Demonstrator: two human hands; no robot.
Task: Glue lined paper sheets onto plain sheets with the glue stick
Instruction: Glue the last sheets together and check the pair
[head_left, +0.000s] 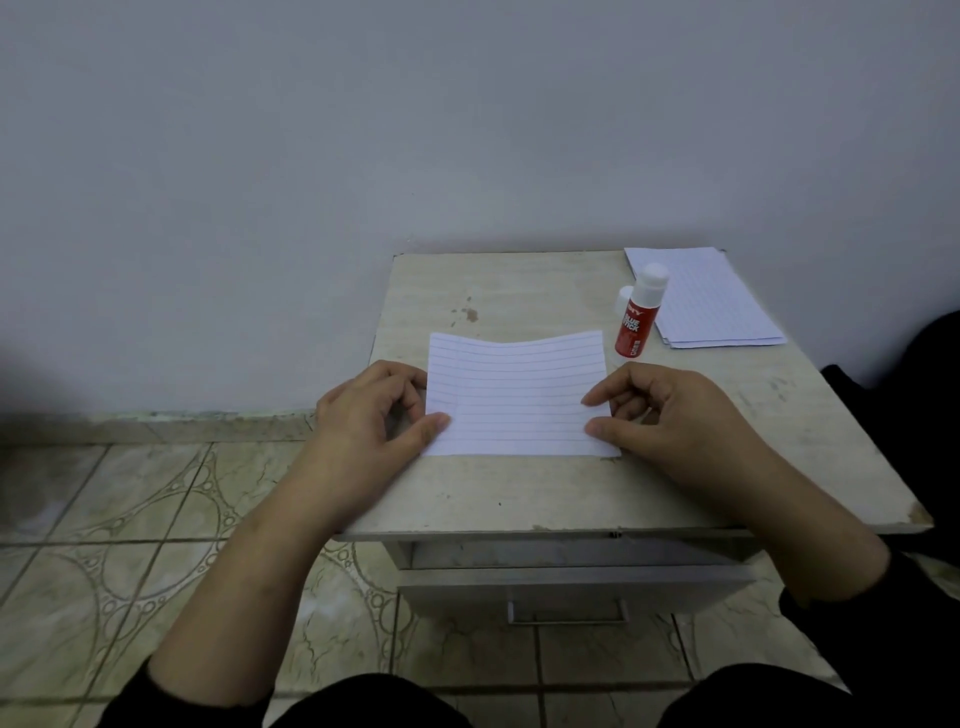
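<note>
You sat facing a plain pale-grey wall (311, 156); a worn beige cabinet (519, 499) with a metal-handled drawer (569, 592) stood on patterned beige floor tiles (130, 519).

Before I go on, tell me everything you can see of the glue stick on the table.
The red glue stick is a plastic tube with white lettering on its red label and a white rounded top. It stands upright, slightly tilted in this wide view, on the worn beige table. A small white cap-like piece sits close by its left side. The stack of lined sheets lies just right of it; contact cannot be told. Neither hand touches it.
</note>
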